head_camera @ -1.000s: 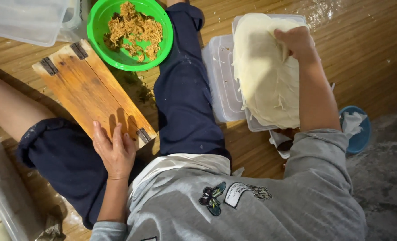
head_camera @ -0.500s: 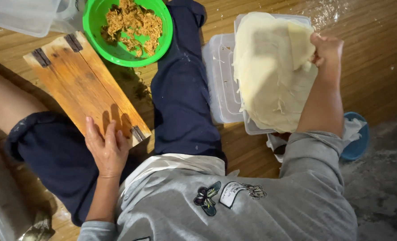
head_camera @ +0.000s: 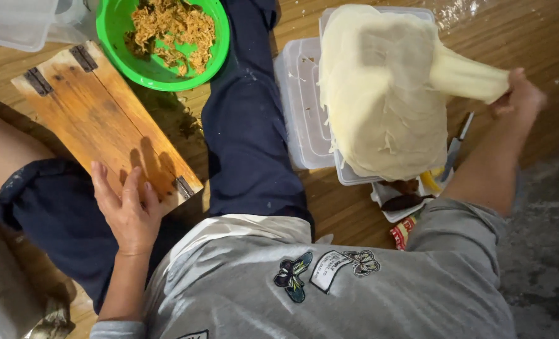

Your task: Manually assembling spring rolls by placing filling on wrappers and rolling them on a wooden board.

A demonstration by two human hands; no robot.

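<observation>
My right hand (head_camera: 519, 94) pinches the edge of a thin pale wrapper sheet (head_camera: 465, 76) and pulls it sideways off a stack of wrappers (head_camera: 380, 100) that lies on a clear plastic container (head_camera: 348, 176). The pulled sheet stretches to the right, still joined to the stack. My left hand (head_camera: 125, 210) rests flat with fingers spread on the near corner of a wooden board (head_camera: 97, 119), holding nothing. A green bowl (head_camera: 119, 37) of shredded brownish filling (head_camera: 173, 28) stands beyond the board.
A clear lid (head_camera: 298, 107) lies left of the container. A knife (head_camera: 455, 147) and small packets (head_camera: 405, 201) lie by my right forearm. My legs in dark trousers (head_camera: 248, 125) stretch across the wooden floor. A clear tub (head_camera: 22, 25) sits top left.
My right hand has moved from on top of the stack out to the right, peeling one wrapper sheet away. My left hand stays on the board.
</observation>
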